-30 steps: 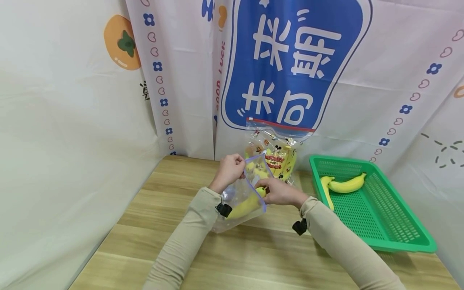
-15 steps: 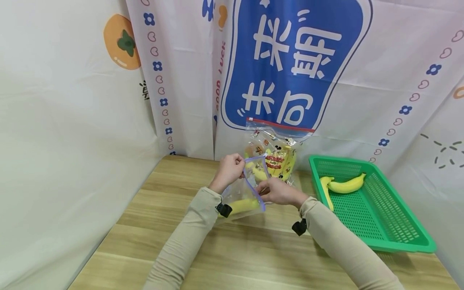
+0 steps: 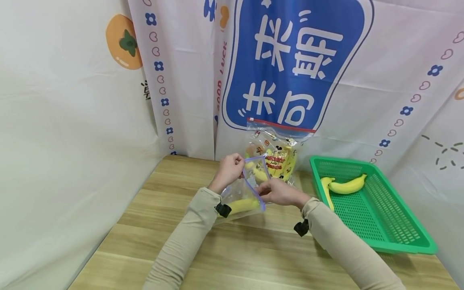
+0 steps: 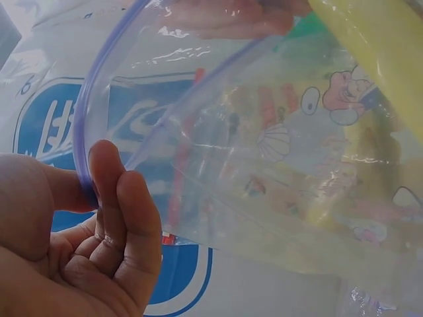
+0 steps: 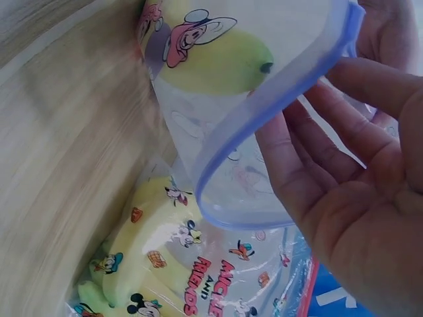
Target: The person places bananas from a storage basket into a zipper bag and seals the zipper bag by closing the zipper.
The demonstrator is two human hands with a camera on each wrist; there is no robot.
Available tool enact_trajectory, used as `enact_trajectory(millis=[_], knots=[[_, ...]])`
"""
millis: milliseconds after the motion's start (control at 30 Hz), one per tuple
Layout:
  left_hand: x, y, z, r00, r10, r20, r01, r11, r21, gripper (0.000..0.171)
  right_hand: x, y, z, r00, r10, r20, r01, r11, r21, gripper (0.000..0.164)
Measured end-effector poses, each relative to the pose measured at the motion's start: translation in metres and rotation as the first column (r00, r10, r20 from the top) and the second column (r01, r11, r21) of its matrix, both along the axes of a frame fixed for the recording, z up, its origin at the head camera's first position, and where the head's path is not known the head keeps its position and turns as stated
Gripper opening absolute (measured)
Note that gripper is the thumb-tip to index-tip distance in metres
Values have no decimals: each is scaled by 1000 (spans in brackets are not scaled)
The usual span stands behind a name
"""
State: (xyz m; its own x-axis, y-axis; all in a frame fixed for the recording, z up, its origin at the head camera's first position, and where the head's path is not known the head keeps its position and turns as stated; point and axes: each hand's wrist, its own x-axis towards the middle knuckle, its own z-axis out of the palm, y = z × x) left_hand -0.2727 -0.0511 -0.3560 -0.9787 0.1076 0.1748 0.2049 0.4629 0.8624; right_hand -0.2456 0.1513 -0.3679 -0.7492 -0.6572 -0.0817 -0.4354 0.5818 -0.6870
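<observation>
My left hand (image 3: 230,170) pinches the purple zip rim of a clear zip bag (image 4: 218,152), thumb against fingers. Inside this bag lies a yellow banana (image 3: 243,206), its greenish tip (image 5: 254,66) showing through the printed film near the mouth. My right hand (image 3: 280,192) is at the open mouth of the bag, with fingers (image 5: 281,152) extended past the purple rim and apart from the banana. Behind both hands a second clear bag (image 3: 277,161), with a red zip and cartoon print, stands against the backdrop with several bananas in it.
To the right stands a green plastic basket (image 3: 406,217) with two bananas (image 3: 348,185) at its far left end. The wooden table (image 3: 174,201) meets a white curtain on the left and a printed curtain (image 3: 188,92) behind.
The right hand has let go of the banana's end, and the banana has slid deeper and lies flatter in the purple-rimmed bag. The left hand keeps its pinch in the same place.
</observation>
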Motion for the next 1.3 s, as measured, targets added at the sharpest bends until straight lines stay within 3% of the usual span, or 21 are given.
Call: enact_trajectory(millis=[133, 267, 533, 800, 1000, 1300], knots=[[0, 0, 0, 1000, 2, -5, -2, 1000, -12, 19, -1, 9, 7, 1000, -10, 7, 10, 1000, -1, 20], [0, 0, -1, 1000, -7, -10, 7, 1000, -27, 19, -2, 24, 17, 995, -91, 51, 92, 996, -17, 22], [2, 0, -3, 1000, -11, -27, 10, 1000, -16, 18, -12, 66, 31, 953, -254, 165, 271, 959, -87, 36], [3, -2, -2, 998, -39, -48, 40, 999, 14, 18, -23, 111, 47, 905, -323, 277, 370, 918, -141, 59], [3, -1, 0, 998, -34, -44, 34, 999, 11, 17, -36, 143, 44, 864, -370, 342, 426, 899, -104, 71], [1, -2, -2, 999, -29, -34, 28, 1000, -9, 20, -47, 179, 28, 820, -399, 411, 472, 877, -91, 85]])
